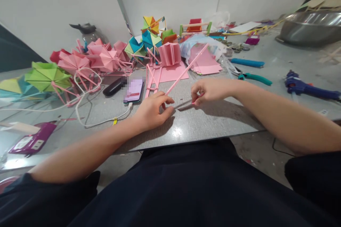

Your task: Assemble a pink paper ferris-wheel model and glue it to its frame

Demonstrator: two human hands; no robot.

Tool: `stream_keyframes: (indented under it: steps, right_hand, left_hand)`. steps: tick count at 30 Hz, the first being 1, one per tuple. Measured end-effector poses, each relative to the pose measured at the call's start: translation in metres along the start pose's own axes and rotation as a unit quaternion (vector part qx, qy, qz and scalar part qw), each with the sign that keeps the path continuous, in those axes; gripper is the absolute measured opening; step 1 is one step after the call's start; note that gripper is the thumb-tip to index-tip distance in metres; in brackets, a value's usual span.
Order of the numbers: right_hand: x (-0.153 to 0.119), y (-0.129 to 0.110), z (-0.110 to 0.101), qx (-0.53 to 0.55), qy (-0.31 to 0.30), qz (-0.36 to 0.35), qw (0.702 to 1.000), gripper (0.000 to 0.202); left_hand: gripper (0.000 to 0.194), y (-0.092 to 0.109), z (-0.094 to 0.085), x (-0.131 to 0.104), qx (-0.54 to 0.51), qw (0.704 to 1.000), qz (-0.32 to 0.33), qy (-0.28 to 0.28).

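My right hand (204, 91) is closed on the pink handles of a pair of scissors (186, 105), whose blades point left toward my left hand (156, 110). The fingers of my left hand are curled, with thumb and forefinger near the blade tips. A long thin pink strip (188, 68) slants up to the right from behind my left hand, and its lower end is hidden by the fingers. Behind it lie a pink paper sheet (173, 72) and a small frame of pink strips (153, 79).
Pink folded-paper models (106, 58), a phone (134, 90) with a white cable and a black case (113, 87) are at the left. Teal-handled pliers (257, 78), a blue glue gun (306, 86) and a metal bowl (311, 28) stand right. The table edge is near my body.
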State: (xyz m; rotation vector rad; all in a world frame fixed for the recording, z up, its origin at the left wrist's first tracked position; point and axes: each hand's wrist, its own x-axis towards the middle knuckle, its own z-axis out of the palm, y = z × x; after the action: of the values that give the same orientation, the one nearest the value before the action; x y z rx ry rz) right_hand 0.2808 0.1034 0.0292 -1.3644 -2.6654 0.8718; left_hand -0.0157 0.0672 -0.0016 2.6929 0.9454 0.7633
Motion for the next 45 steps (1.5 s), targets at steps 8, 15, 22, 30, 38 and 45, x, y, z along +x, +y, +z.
stream_keyframes:
  steps: [8,15,22,30,38,45]
  right_hand:
    - [0.004,0.001,0.004,0.015,0.015,0.004,1.000,0.021]
    - [-0.003,0.002,-0.005,0.011,-0.028,0.010,0.999,0.020]
    - [0.001,-0.002,0.002,-0.015,0.010,0.008,1.000,0.020]
    - [-0.003,-0.002,-0.002,-0.002,-0.004,0.024,1.000,0.021]
    - [-0.006,0.000,-0.008,0.027,-0.044,0.021,0.998,0.021]
    - [0.000,-0.009,0.005,-0.021,0.013,0.027,0.999,0.020]
  left_hand:
    - [0.013,0.001,0.000,0.000,0.007,1.000,0.003,-0.006]
    - [0.019,-0.001,0.000,-0.002,0.007,1.000,0.017,-0.007]
    - [0.022,-0.001,0.001,-0.002,0.008,1.000,0.004,-0.011]
    - [0.022,-0.001,0.001,-0.002,0.006,1.000,-0.002,-0.015]
    - [0.023,0.000,0.000,-0.001,0.007,1.000,-0.007,-0.014]
    - [0.023,-0.001,0.002,0.001,0.013,0.999,-0.020,-0.027]
